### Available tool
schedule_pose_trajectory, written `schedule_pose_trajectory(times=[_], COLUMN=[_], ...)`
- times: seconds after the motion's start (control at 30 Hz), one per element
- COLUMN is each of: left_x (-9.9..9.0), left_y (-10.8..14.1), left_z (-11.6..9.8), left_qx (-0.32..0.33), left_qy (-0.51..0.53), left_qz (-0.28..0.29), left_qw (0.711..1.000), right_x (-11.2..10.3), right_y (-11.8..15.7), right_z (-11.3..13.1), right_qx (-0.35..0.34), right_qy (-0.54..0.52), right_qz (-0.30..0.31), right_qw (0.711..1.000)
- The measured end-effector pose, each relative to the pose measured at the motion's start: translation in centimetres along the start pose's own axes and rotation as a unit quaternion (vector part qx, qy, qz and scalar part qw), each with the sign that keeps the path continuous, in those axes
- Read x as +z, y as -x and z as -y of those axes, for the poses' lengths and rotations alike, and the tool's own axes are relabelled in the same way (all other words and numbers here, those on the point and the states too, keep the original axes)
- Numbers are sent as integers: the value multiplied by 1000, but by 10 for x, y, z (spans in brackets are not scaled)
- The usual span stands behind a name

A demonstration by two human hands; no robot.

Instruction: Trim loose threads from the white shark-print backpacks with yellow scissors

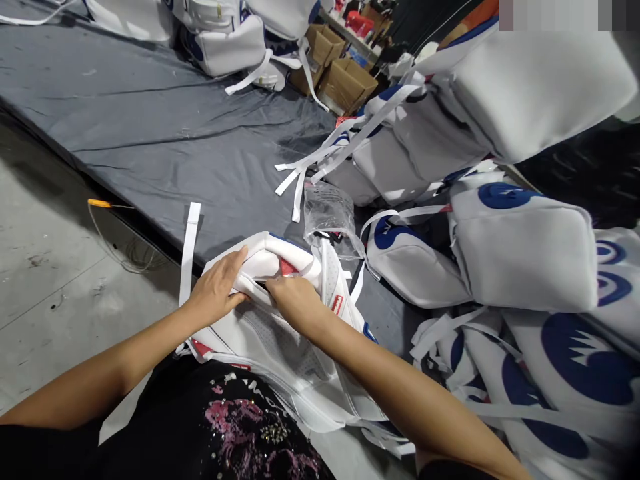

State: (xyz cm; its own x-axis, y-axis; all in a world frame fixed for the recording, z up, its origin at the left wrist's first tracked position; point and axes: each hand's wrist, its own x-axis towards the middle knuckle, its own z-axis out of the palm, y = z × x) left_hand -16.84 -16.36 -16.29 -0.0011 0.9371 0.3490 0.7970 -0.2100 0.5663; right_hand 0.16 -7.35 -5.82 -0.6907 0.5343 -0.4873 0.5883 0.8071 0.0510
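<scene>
A white backpack [305, 393] with red tags and blue trim lies tilted against my body at the table's edge. My left hand [217, 283] holds the rim of its top, thumb on the near side and fingers on the far side. Close by, my right hand [295, 303] is closed at the same top edge beside a dark opening, its fingertips hidden. A loose white strap [190, 247] sticks up left of my left hand. Just beyond the backpack, a clear plastic bag [327, 210] lies near its shoulder strap [327, 273].
White-and-blue backpacks [525, 247] are piled along the right, and more backpacks [225, 47] stand at the back. Cardboard boxes [347, 83] are behind the grey-covered table [150, 133]. On the floor at left lies a coiled cable [137, 257], near an orange-handled item [99, 203].
</scene>
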Motion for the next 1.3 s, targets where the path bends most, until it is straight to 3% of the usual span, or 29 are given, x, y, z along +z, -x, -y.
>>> schedule_pose_trajectory(times=[0.07, 0.17, 0.27, 0.37, 0.5, 0.7, 0.87, 0.97, 1.13, 1.3], left_x=[1, 2, 2, 3, 5, 6, 10, 13, 23, 13], left_y=[2, 5, 8, 7, 4, 6, 5, 5, 6, -5], left_z=[0, 5, 12, 20, 25, 24, 29, 35, 48, 51], left_qx=[-12, -3, 11, 18, 26, 33, 26, 20, -73, -162], left_qy=[-9, -17, -31, -49, -66, -79, -55, -20, 52, 132], left_qz=[-10, -13, -20, -29, -31, -55, -50, -44, -23, 34], left_qw=[1000, 1000, 999, 998, 997, 995, 997, 999, 996, 977], right_x=[0, 0, -3, -8, -13, -4, 1, -4, -12, -3], right_y=[-3, -19, -37, -46, -46, -31, -29, -39, -46, -21], right_z=[1, 3, 5, 9, 18, 16, 3, 3, 7, -3], right_qx=[8, -37, -88, -60, 2, 12, -124, -132, -147, -121], right_qy=[-17, -108, -232, -272, -219, -198, -105, -40, 4, 30], right_qz=[-41, -111, -121, -124, -131, -157, -150, -121, -97, -83], right_qw=[999, 987, 961, 953, 967, 967, 975, 983, 984, 989])
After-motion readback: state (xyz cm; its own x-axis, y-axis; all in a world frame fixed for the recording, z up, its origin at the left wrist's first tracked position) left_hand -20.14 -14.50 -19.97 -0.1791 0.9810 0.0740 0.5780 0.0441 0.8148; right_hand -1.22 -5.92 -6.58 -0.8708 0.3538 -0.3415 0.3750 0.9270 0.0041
